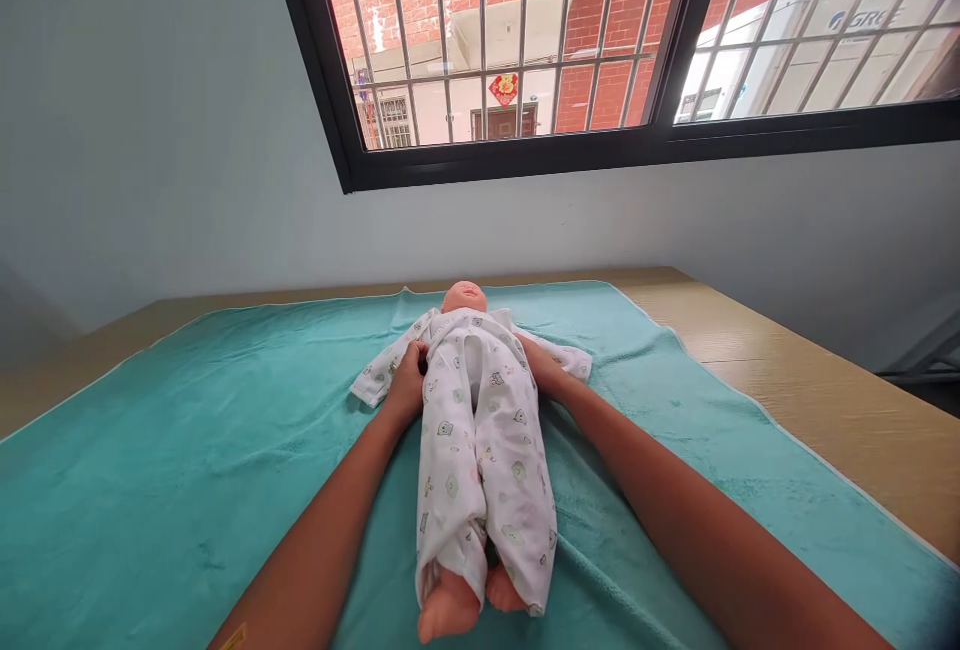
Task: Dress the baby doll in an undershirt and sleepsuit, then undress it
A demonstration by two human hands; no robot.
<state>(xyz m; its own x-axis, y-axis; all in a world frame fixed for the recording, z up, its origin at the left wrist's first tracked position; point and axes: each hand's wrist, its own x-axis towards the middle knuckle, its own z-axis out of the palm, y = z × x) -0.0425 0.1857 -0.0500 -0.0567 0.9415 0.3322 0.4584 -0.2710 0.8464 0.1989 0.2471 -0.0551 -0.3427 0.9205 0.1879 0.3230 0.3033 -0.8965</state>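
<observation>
The doll (465, 296) lies on a teal towel (225, 450), head (463, 302) near the middle of the table's (795, 375) far edge. White printed clothes (450, 430) encase its 2 legs; 2 bare feet (448, 607) protrude from the cuffs. The left hand (407, 379) pinches fabric at 1 side of the waist; the right hand (537, 366) sits opposite, fingers hidden, grip impossible to tell.

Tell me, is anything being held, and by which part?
The left grip seems to pinch the long, white, printed cloth trousers of the pink baby doll at the waist's side. The right grip, opposite, is partly hidden: its hold can't be told.
</observation>
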